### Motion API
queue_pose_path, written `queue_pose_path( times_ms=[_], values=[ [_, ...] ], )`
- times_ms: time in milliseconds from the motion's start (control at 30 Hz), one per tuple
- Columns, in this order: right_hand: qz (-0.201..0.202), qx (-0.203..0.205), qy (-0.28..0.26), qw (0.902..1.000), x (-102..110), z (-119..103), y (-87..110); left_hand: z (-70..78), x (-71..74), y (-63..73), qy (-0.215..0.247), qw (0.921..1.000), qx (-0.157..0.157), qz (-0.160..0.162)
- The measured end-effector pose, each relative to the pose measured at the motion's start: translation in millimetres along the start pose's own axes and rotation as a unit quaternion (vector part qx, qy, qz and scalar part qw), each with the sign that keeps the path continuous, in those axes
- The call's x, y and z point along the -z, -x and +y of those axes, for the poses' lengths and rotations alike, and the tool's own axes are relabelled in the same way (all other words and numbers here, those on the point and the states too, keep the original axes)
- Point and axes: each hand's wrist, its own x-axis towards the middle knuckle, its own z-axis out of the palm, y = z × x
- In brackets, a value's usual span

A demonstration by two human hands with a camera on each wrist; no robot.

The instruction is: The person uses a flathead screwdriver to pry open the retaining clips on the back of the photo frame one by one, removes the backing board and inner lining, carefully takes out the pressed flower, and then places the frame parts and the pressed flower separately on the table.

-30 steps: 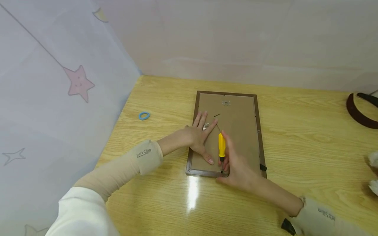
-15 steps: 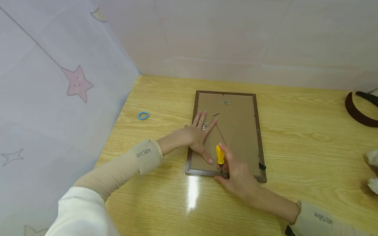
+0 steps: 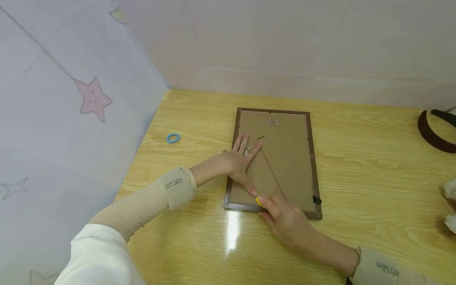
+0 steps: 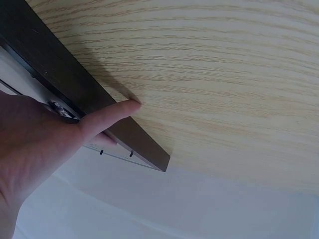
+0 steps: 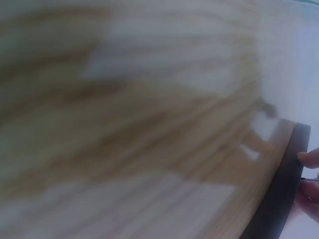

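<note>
A picture frame [image 3: 314,166] lies face down, its brown backing board [image 3: 293,154] upward. My left hand [image 3: 239,165] rests on the board's left side with straight, spread fingers. In the left wrist view the left hand [image 4: 45,139] reaches across the dark rim [image 4: 142,142]. My right hand [image 3: 290,221] grips a screwdriver [image 3: 261,202] at the near rim. Only a bit of its yellow handle shows beside the left thumb; the fingers hide the rest. A thin metal shaft [image 5: 310,179] shows between the right fingertips in the right wrist view, right at the rim.
A blue ring [image 3: 173,138] lies on the wooden table [image 3: 199,114] left of the frame. At the far right are a dark curved band [image 3: 432,138] and white fluffy things [image 3: 451,190]. Walls stand behind and to the left. A black tab [image 3: 317,200] sticks out at the frame's right rim.
The screwdriver's yellow handle has tipped down toward the near rim and is now mostly behind my right hand, which has turned over it. My left hand has stayed in place.
</note>
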Motion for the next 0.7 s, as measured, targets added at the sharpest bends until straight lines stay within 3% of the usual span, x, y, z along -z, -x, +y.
queue_pose_path(
  times_ms=[133, 267, 367, 467, 567, 700],
  values=[
    [0.042, 0.071, 0.04, 0.9958, -1, 0, -5.0, -0.4, 0.6, 0.0, 0.006, 1.0, -0.002, -0.003],
    [0.057, 0.088, 0.05, 0.9932, -1, -1, -6.2, -0.8, 0.5, 0.9, 0.011, 0.9999, -0.001, -0.001],
    [0.04, 0.054, 0.007, 0.9977, -1, 2, -4.2, -1.1, -0.4, 1.8, 0.011, 0.9999, -0.004, 0.003],
    [0.017, -0.011, -0.057, 0.9982, 2, 4, -7.6, -2.2, -1.5, 2.7, 0.01, 0.9999, -0.005, 0.008],
    [0.009, -0.076, -0.109, 0.9911, 8, 9, -16.3, -3.6, -2.9, 2.7, 0.009, 0.9997, -0.011, 0.02],
    [0.02, -0.151, -0.179, 0.972, 13, 19, -30.1, -5.6, -5.8, 3.4, 0.008, 0.999, -0.026, 0.036]
  ],
)
